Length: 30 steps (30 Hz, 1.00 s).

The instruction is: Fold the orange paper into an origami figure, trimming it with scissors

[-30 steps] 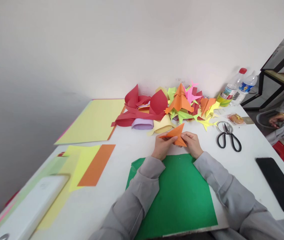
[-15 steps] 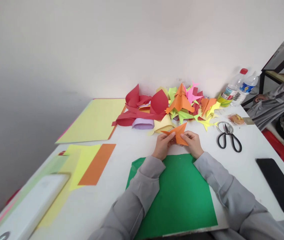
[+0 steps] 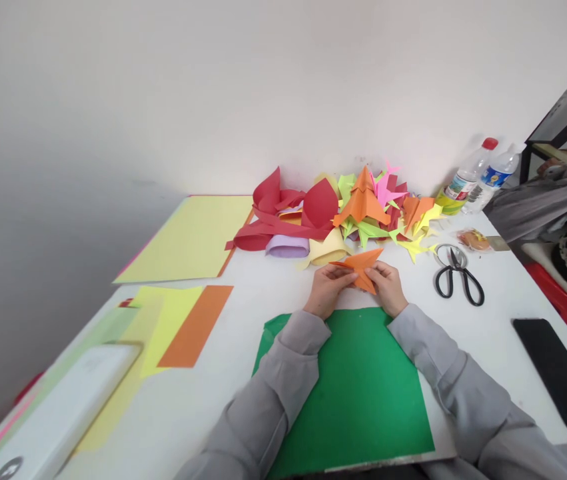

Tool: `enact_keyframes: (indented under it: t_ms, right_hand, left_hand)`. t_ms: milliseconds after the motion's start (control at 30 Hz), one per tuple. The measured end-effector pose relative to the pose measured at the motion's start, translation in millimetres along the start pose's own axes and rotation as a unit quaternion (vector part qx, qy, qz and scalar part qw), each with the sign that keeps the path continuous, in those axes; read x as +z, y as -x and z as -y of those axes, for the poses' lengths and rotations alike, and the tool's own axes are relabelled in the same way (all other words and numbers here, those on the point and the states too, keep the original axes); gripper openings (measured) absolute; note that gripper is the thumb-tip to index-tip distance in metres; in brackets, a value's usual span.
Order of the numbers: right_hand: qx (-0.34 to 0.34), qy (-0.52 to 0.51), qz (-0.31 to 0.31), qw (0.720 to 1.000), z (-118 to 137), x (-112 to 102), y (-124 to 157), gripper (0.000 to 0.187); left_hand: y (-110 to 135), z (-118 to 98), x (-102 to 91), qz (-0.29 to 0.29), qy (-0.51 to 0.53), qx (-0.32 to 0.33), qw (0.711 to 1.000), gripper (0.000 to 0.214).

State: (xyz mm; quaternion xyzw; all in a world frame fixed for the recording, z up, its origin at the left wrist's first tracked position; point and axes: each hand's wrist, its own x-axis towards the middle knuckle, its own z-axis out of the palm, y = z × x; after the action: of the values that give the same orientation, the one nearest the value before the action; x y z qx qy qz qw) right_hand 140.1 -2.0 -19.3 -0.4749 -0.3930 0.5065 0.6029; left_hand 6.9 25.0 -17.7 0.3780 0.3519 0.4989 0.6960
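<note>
Both my hands hold a folded orange paper piece (image 3: 362, 265) with pointed, wing-like flaps, just above the table. My left hand (image 3: 327, 288) pinches its left side between thumb and fingers. On its right edge, my right hand (image 3: 387, 287) is closed with the thumb on top. Some fingertips are hidden behind the paper. Under my forearms lies a green sheet (image 3: 358, 387) on the white table. Behind my hands is a pile of folded paper, with an orange paper plane (image 3: 363, 203) on top and red curled paper shapes (image 3: 319, 207) to the left.
Black-handled scissors (image 3: 458, 277) and a black phone (image 3: 558, 373) lie on the right. Two plastic bottles (image 3: 463, 180) stand by the wall near a packaged snack (image 3: 473, 240). Left are an orange strip (image 3: 196, 327), a large pale yellow sheet (image 3: 183, 240) and a white device (image 3: 68, 413).
The orange paper has turned slightly and its upper point reaches further right. My left fingers have shifted along its left side. At the far right, another person's hand is no longer seen.
</note>
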Motion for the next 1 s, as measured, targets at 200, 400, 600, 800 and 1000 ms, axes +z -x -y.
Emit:
enact_keyframes:
  t_ms: [200,400,600,800,1000]
  right_hand:
    - [-0.038,0.033,0.013,0.999,-0.4,0.1,0.0,0.019]
    - [-0.07,0.037,-0.038,0.996,1.8,1.8,2.4,0.027]
    - [-0.072,0.037,0.006,0.997,4.3,1.2,1.2,0.034]
    - [-0.122,0.089,0.037,0.988,3.4,-2.7,0.6,0.025]
    - [-0.212,0.157,0.02,0.964,0.7,-1.0,1.3,0.011]
  left_hand:
    - [1.2,-2.8,2.5,0.011,0.03,0.008,0.999,0.026]
    - [0.8,-3.9,4.6,-0.014,0.028,0.056,0.998,0.026]
    - [-0.3,-4.7,3.2,-0.026,0.056,0.077,0.995,0.025]
    - [-0.8,-7.0,3.1,-0.027,0.05,0.071,0.996,0.023]
    - [0.4,-2.6,4.1,-0.021,0.043,0.07,0.996,0.02]
